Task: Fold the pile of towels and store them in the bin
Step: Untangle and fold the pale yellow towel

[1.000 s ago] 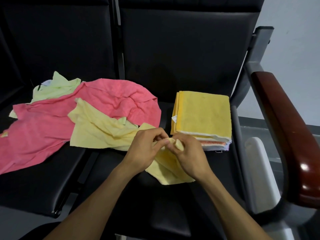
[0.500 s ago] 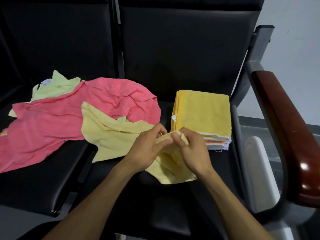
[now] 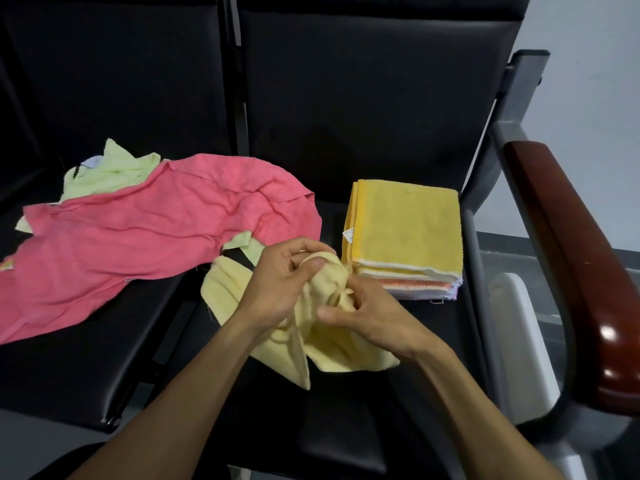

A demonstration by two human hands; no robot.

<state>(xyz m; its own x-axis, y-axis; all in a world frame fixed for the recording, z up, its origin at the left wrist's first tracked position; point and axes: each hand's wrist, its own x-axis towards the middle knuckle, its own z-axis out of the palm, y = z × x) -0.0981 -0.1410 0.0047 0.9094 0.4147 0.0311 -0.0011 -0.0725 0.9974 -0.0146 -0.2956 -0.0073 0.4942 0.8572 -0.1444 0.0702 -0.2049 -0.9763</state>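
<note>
1. Row of black padded seats (image 3: 346, 427) against a pale wall (image 3: 595, 81), with a dark red wooden armrest (image 3: 571, 244) on a grey metal frame at the right
2. Left hand (image 3: 280, 282) curled round the bunched top of a pale yellow towel (image 3: 284, 348), thumb and fingers pinching the cloth
3. Right hand (image 3: 374, 317) also gripping the same towel, fingers tucked into its folds, thumb pointing toward the left hand
4. Both hands close together, nearly touching, above the front of the right-hand seat
5. Loose ends of the pale yellow towel hung down and spread on the seat below the wrists
6. Stack of folded towels (image 3: 405, 237) lay on the same seat, just beyond the right hand, deep yellow on top, white and orange edges showing beneath
7. Unfolded pink towel (image 3: 145, 237) sprawled across the left seat and over the gap between the seats
8. Light green towel (image 3: 114, 171) crumpled behind the pink one, a corner of similar green cloth peeking out near the left hand
9. White plastic object (image 3: 519, 341) partly seen on the floor beside the armrest; whether the bin or not, impossible to tell
</note>
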